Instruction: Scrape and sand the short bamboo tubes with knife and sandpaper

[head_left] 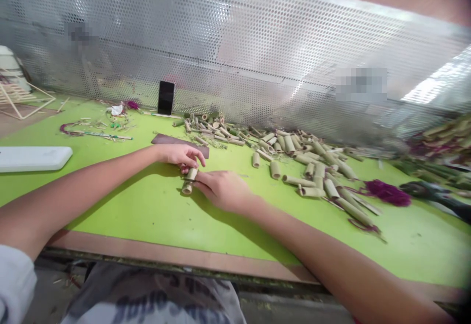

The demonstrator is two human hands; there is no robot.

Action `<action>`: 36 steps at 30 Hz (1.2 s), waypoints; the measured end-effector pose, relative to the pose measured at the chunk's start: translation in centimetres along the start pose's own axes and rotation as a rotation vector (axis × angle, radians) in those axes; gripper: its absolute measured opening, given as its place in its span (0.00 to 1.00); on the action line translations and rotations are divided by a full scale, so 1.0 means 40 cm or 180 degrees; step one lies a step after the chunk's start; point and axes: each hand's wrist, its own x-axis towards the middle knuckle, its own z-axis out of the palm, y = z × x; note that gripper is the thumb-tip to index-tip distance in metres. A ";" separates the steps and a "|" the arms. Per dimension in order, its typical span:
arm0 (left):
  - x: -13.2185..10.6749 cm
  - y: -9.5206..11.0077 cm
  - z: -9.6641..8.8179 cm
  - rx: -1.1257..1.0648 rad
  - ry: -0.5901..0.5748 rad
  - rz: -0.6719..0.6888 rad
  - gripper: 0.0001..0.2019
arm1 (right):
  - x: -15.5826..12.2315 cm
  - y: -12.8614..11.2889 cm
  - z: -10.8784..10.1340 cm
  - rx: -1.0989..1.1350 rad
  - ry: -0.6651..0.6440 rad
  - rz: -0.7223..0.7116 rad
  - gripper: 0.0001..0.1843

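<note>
A short bamboo tube (191, 174) rests on the green tabletop, its hollow end facing me. My left hand (181, 156) holds its far end with the fingers bent, one finger lifted off. My right hand (224, 189) is closed in a pinch at the tube's right side. A thin dark line crosses the tube near the right fingertips; I cannot make out what it is. Just behind my left hand lies a flat dark brown strip (165, 139), partly covered by that hand.
Many cut bamboo pieces (289, 143) lie heaped at the back and right. Purple yarn (388, 192) sits beside a dark tool (437, 194). A phone (166, 98) leans on the perforated metal screen (257, 35). At left are a white case (35, 159) and a stick frame (25, 101).
</note>
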 end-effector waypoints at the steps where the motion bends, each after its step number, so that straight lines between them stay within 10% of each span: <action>1: 0.000 0.000 0.000 0.0014 -0.0006 0.0003 0.16 | 0.000 0.000 0.000 0.0001 -0.0001 -0.0011 0.21; 36: 0.018 -0.008 0.004 0.0484 0.0341 0.0107 0.16 | 0.006 0.008 -0.007 -0.0028 -0.0032 0.0159 0.21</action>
